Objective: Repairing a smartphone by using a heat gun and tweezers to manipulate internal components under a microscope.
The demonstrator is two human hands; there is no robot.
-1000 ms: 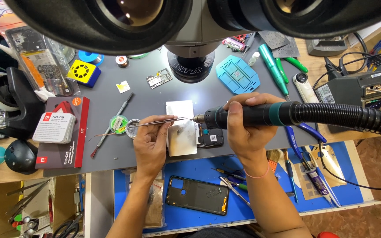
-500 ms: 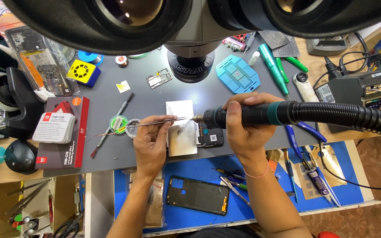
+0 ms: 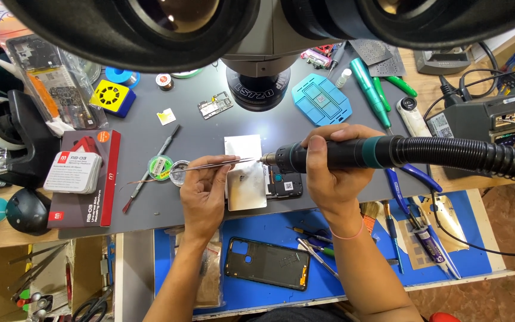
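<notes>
Head view: left hand (image 3: pixel 202 194) pinches tweezers (image 3: pixel 210 166); right hand (image 3: pixel 329 173) wraps its grip round the hot-air handpiece (image 3: pixel 335 154), nozzle over the circuit board (image 3: pixel 284 183) beside a white pad (image 3: pixel 245 173) on the grey tabletop (image 3: pixel 305 128).

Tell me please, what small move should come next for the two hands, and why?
Probably hold the hot-air tool steady and ease the tweezers tip a little closer to the nozzle. The right hand grips the tool with its nozzle over the board. The left hand holds the tweezers, whose tip sits just beside the nozzle, over the white plate.
</notes>
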